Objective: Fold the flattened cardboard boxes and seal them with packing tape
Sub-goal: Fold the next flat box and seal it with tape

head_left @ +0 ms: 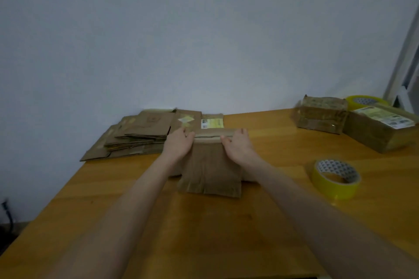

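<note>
A brown cardboard box stands partly folded in the middle of the wooden table, its near flaps hanging toward me. My left hand grips the box's top left edge, thumb on the folded top flaps. My right hand grips the top right edge the same way. A seam runs between the two hands along the top. A roll of yellow packing tape lies flat to the right of the box, apart from both hands.
A stack of flattened cardboard boxes lies at the back left against the wall. Two taped boxes stand at the back right, with a second tape roll behind them. A window frame rises at far right.
</note>
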A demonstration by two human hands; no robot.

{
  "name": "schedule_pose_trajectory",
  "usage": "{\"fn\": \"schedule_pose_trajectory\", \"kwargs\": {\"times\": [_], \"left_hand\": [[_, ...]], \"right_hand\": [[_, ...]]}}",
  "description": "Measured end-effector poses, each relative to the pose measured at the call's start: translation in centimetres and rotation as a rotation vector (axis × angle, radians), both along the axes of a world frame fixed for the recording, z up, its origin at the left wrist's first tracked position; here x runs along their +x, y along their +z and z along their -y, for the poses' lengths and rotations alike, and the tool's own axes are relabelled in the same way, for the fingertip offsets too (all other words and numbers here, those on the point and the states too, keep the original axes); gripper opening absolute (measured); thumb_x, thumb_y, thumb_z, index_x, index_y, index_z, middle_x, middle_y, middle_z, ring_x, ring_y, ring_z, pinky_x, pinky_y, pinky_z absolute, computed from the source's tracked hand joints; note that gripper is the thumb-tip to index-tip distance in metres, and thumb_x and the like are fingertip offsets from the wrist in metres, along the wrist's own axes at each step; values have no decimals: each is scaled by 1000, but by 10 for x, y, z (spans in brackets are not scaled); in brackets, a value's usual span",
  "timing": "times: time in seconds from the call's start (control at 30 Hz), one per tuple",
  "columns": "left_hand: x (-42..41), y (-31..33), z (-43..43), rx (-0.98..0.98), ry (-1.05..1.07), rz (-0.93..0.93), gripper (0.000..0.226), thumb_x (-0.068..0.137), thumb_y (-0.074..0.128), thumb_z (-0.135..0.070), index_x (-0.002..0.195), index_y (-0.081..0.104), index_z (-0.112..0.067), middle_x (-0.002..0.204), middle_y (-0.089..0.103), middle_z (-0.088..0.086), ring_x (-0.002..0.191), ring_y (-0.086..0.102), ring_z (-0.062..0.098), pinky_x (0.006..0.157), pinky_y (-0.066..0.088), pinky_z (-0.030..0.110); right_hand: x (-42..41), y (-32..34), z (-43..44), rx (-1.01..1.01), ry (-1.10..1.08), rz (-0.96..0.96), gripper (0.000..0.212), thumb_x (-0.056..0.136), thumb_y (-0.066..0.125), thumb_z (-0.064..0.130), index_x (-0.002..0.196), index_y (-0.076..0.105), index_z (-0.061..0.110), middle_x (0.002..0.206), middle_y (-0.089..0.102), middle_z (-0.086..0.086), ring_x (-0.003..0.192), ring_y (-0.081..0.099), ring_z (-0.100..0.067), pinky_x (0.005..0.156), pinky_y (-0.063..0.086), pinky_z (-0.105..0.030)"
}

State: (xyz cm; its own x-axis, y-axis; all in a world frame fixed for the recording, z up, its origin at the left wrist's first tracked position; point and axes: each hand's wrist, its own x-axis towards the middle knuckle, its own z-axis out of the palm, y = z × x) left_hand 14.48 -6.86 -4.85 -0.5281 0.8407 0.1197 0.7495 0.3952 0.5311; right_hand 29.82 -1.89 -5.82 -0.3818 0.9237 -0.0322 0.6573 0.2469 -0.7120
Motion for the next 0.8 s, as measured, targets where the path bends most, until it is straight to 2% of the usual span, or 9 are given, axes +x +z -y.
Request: {"fn": "schedule_pose_trajectory", "kwargs": {"times": [0.1, 0.2, 0.27, 0.33, 0.4, 0.47, 0.6, 0.7, 0.8], "left_hand": [[-2, -5, 3, -12, 40, 111, 36, 100, 40, -35, 98, 57, -3, 99, 58, 16, 95, 54, 29, 79, 42, 34], [-7, -7, 6, -8, 70, 305, 45, 98, 44, -40, 115, 52, 1, 105, 54, 14, 99, 53, 28, 86, 45, 37], [-4, -6, 12, -3, 81, 416, 50, 97, 46, -41, 127, 45, -1, 118, 52, 13, 110, 51, 30, 97, 45, 43], [0, -6, 17, 42, 98, 478, 53, 95, 49, -41, 132, 44, -3, 125, 52, 12, 113, 50, 30, 99, 44, 47], [7, -4, 23, 132, 113, 485, 51, 95, 51, -40, 132, 46, -5, 124, 53, 9, 114, 51, 29, 99, 44, 47], [12, 0, 26, 269, 114, 470, 49, 95, 53, -35, 134, 45, -7, 122, 54, 6, 114, 51, 26, 100, 44, 45], [29, 16, 29, 527, 56, 578, 48, 95, 53, -23, 140, 41, -11, 130, 53, 7, 112, 53, 20, 93, 49, 36], [39, 20, 26, 606, -5, 585, 76, 83, 68, -41, 146, 33, -16, 141, 45, 5, 124, 46, 17, 103, 44, 40], [58, 22, 22, 563, 45, 456, 116, 47, 78, -66, 145, 33, -24, 141, 44, 1, 129, 43, 20, 107, 40, 44]], "right_hand": [[-1, 4, 1, -36, -44, -46, 65, 103, 35, 28, 150, 2, -2, 159, -1, -13, 141, 24, -33, 111, 27, -40], [3, 0, -5, -190, -100, -163, 62, 102, 37, 29, 149, 9, -1, 149, 29, -18, 128, 41, -33, 99, 39, -40], [11, -5, -4, -320, -99, -287, 53, 101, 37, 36, 139, 31, -1, 119, 51, -13, 106, 52, -28, 82, 42, -36], [21, -5, -1, -397, -78, -366, 40, 102, 35, 37, 120, 45, 4, 98, 53, -7, 90, 53, -21, 77, 42, -32], [32, -2, 1, -462, -81, -454, 36, 101, 37, 39, 114, 46, 7, 95, 54, -6, 86, 53, -20, 81, 46, -33], [40, 2, 0, -441, -74, -558, 41, 98, 46, 40, 119, 50, 5, 104, 59, -10, 92, 57, -22, 86, 51, -36], [58, 25, -4, -165, -46, -770, 22, 94, 58, 21, 113, 62, 10, 95, 66, 1, 82, 60, -11, 61, 48, -16], [74, 35, -5, -124, 7, -851, 22, 95, 56, 16, 117, 61, 15, 97, 66, 6, 87, 62, -6, 72, 52, -17], [75, 25, -5, -92, -23, -744, 39, 86, 69, 28, 120, 55, 15, 112, 65, -2, 101, 62, -17, 94, 51, -37]]}}
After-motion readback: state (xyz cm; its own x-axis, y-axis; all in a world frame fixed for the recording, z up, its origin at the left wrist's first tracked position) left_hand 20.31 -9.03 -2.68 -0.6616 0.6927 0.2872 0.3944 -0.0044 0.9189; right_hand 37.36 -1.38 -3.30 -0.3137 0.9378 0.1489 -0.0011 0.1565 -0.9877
